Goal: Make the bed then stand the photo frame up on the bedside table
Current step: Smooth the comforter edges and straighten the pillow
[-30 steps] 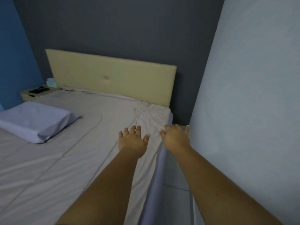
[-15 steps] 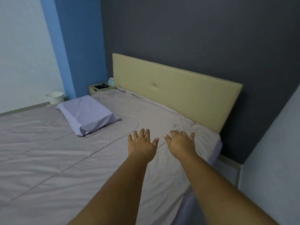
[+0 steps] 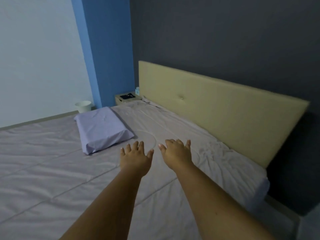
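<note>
A bed covered by a grey sheet fills the lower frame, with creases near the right corner by the beige headboard. A lilac pillow lies on the sheet left of centre. My left hand and my right hand reach out palm down over the sheet, fingers spread, holding nothing. The bedside table stands at the far corner of the bed. A dark flat object, possibly the photo frame, lies on it.
A white bin stands on the floor beside the bedside table. A small teal box sits at the table's back. Blue and dark grey walls close in behind; a narrow floor gap runs along the bed's right side.
The view has swung left, away from the right wall, showing more of the bed. Both hands have moved from the bed's right edge toward its middle, still spread flat.
</note>
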